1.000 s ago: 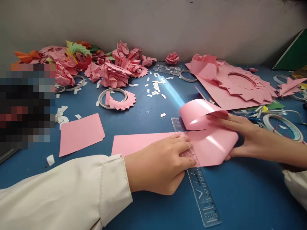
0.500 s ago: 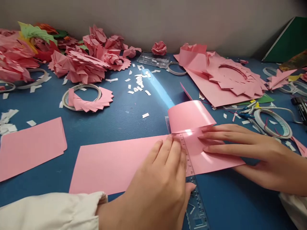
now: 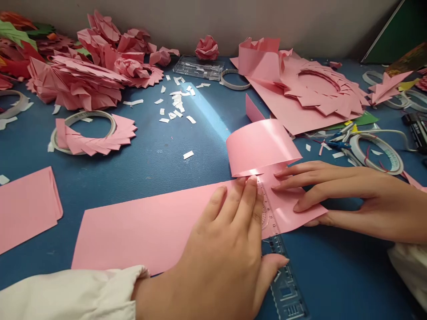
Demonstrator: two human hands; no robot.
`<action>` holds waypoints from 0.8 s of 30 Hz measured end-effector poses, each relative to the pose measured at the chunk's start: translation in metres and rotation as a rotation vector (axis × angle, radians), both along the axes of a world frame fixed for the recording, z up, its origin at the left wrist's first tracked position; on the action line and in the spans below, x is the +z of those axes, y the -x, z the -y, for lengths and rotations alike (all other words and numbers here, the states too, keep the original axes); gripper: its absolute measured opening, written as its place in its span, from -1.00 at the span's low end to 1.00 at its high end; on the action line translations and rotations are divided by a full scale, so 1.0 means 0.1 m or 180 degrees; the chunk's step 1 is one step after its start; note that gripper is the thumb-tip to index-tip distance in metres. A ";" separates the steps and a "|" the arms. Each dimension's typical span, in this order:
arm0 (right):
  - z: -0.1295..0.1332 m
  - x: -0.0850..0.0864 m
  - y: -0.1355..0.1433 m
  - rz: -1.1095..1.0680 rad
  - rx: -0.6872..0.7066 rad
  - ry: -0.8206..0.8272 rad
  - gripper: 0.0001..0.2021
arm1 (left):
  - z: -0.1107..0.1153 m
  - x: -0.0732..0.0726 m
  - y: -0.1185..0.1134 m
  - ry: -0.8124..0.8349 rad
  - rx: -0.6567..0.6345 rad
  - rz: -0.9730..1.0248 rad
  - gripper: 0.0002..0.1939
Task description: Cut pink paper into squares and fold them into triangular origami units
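A long pink paper strip (image 3: 143,222) lies slanting across the blue table, its right end curling up and over in a loop (image 3: 263,144). Under my left hand (image 3: 223,249) is a clear plastic ruler (image 3: 287,289), laid crosswise on the strip. That hand is flat, fingers stretched forward over the ruler and paper, thumb out to the side. My right hand (image 3: 336,195) rests with spread fingers on the paper right of the ruler, below the loop. Its thumb is at the strip's lower right corner; whether it touches the underside I cannot tell.
Folded pink paper (image 3: 26,209) lies at left. A tape roll (image 3: 83,133) bears a ring of pleated pink paper. Crumpled paper flowers (image 3: 76,80) crowd the back left. Pink sheets (image 3: 267,98), a tape roll (image 3: 376,153) and a black marker (image 3: 415,131) lie right. White scraps (image 3: 178,102) are scattered mid-table.
The view has shifted, so the table things sit further left and higher. My right hand's fingers have slid a little along the paper towards the ruler. My left hand still presses the ruler.
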State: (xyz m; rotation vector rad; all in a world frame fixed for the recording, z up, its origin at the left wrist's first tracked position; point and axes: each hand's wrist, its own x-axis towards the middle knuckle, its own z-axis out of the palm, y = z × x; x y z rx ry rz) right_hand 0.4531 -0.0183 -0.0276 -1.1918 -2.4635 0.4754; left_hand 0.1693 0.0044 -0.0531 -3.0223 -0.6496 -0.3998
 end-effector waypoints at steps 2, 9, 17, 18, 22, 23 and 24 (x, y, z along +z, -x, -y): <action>0.00 0.01 0.01 0.0009 -0.0025 0.0032 -0.83 | -0.01 -0.02 -0.02 -0.0020 0.0003 0.0015 -0.29; 0.00 0.05 0.00 0.0048 -0.0030 0.0160 -0.77 | -0.03 0.01 -0.07 -0.0033 -0.0021 0.0081 -0.24; 0.01 0.05 -0.02 0.0104 -0.0033 0.0117 -0.74 | -0.07 0.04 -0.08 -0.0155 -0.0026 0.0193 -0.22; 0.01 0.04 -0.02 0.0069 -0.0050 0.0146 -0.74 | -0.06 0.04 -0.07 -0.0168 -0.0042 0.0187 -0.21; 0.01 0.04 -0.04 -0.0039 -0.0113 0.0313 -0.79 | -0.05 0.04 -0.06 -0.0216 -0.0123 0.0063 -0.20; 0.01 0.03 -0.04 -0.0048 -0.0121 0.0322 -0.80 | -0.05 0.04 -0.05 -0.0210 -0.0135 0.0030 -0.24; 0.01 0.03 -0.04 -0.0056 -0.0120 0.0325 -0.80 | -0.05 0.05 -0.05 -0.0188 -0.0140 0.0006 -0.29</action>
